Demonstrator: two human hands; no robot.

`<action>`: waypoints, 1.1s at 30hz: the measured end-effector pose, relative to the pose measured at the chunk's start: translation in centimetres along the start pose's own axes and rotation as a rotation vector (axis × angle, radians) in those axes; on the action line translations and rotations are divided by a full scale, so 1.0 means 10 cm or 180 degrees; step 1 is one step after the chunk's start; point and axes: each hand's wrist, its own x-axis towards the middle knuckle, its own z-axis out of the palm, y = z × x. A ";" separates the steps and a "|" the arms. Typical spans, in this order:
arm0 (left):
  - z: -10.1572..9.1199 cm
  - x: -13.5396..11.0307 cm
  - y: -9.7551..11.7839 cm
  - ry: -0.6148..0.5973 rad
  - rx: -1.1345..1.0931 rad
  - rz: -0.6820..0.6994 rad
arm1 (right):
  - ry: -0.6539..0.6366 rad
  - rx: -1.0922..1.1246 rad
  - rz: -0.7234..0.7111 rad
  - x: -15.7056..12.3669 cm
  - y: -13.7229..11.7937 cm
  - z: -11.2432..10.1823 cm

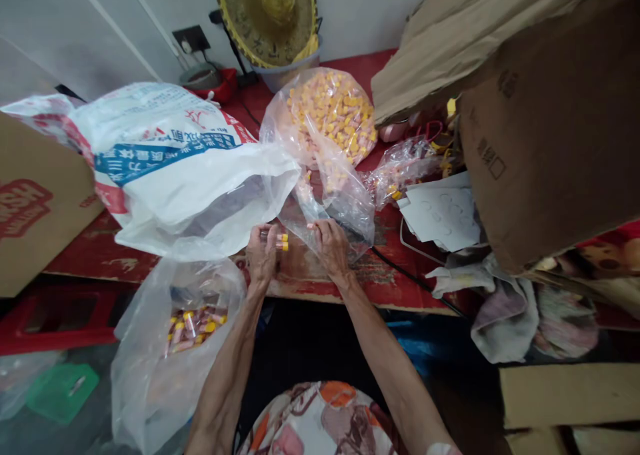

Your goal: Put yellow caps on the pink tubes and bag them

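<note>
Left hand point(261, 255) is closed around a few little yellow-capped tubes point(281, 242), right above the worn red table point(103, 260). Right hand point(333, 247) is just beside it with the fingers half curled, up against the bottom of a clear bag of yellow-and-pink pieces point(333, 115), and I can't tell if it's gripping anything. Lower left, below the table edge, an open clear bag point(137, 375) has more tubes point(195, 328) in it. A white printed sack point(165, 158) sits upper left, and a big cardboard box point(540, 135) looms on the right above some paper sheets point(443, 212).
</note>
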 end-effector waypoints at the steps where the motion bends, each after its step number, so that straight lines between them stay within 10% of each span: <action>1: -0.01 -0.01 0.00 0.0004 0.0052 -0.0029 | -0.0087 -0.0054 0.0008 0.00 0.01 0.01; 6: -0.02 0.01 0.06 -0.0477 0.0002 -0.0014 | -0.0146 0.0257 -0.0152 -0.02 0.02 0.06; 11: 0.00 0.03 0.08 0.0075 0.0387 0.0551 | -0.0152 0.0340 -0.0094 -0.02 0.05 0.09; 18: 0.09 0.00 0.02 -0.1174 0.0769 0.1503 | -0.0077 0.0531 -0.0027 -0.01 0.05 0.10; 23: 0.06 -0.10 0.01 -0.0245 0.0889 0.1384 | -0.0183 0.0375 -0.0044 0.00 0.02 0.08; 33: 0.04 0.01 -0.07 -0.0626 0.0177 0.0297 | -0.0406 0.0285 -0.0225 0.00 0.04 0.11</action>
